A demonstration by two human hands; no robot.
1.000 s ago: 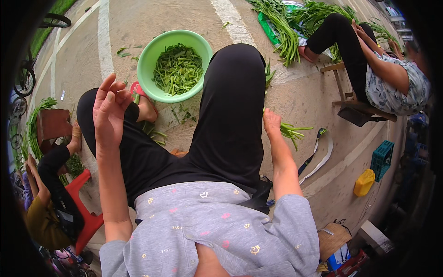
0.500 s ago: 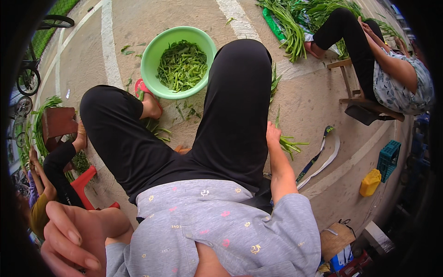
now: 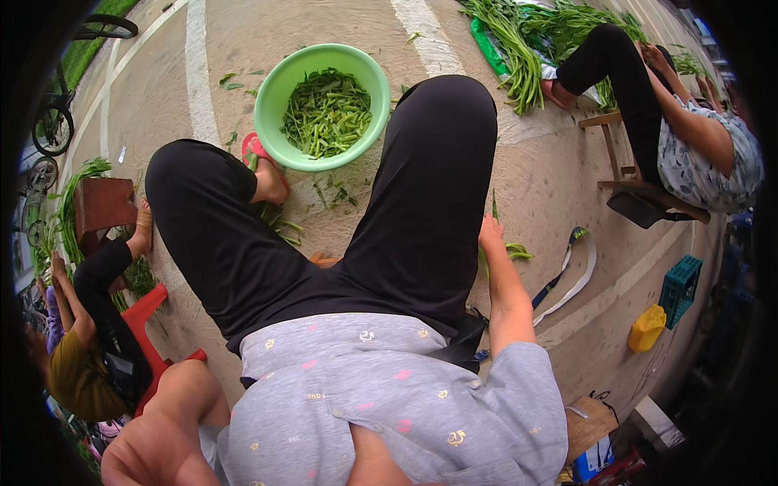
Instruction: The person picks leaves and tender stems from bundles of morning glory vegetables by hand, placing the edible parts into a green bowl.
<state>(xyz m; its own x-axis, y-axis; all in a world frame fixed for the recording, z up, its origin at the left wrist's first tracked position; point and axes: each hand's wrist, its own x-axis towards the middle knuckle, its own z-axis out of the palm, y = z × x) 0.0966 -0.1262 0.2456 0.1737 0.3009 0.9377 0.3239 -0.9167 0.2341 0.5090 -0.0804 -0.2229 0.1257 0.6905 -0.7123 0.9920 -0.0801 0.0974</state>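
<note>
My right hand (image 3: 491, 233) is lowered beside my right knee, closed on leafy green stems. A narrow leaf (image 3: 495, 202) sticks up past its knuckles, and pale green stem ends (image 3: 517, 253) show beside the wrist. My knee covers part of the fingers. My left hand (image 3: 142, 454) is raised close at the lower left, bent at the wrist, its fingers out of sight. Between my feet and beyond my knees stands a light green plastic basin (image 3: 267, 105), holding a heap of short-cut green stems and leaves (image 3: 328, 117).
To the right a person (image 3: 697, 146) sits on a wooden stool (image 3: 604, 120) near a large pile of greens (image 3: 519, 57). Another person (image 3: 85, 364) sits at left by a red plastic stool (image 3: 150, 332). A strap (image 3: 567, 267), yellow container (image 3: 648, 327) and teal crate (image 3: 679, 287) lie at right.
My left hand has dropped lower, its fingers leaving the picture. My right hand has shifted slightly, and fewer stem ends show beside it. The whole view has moved a little.
</note>
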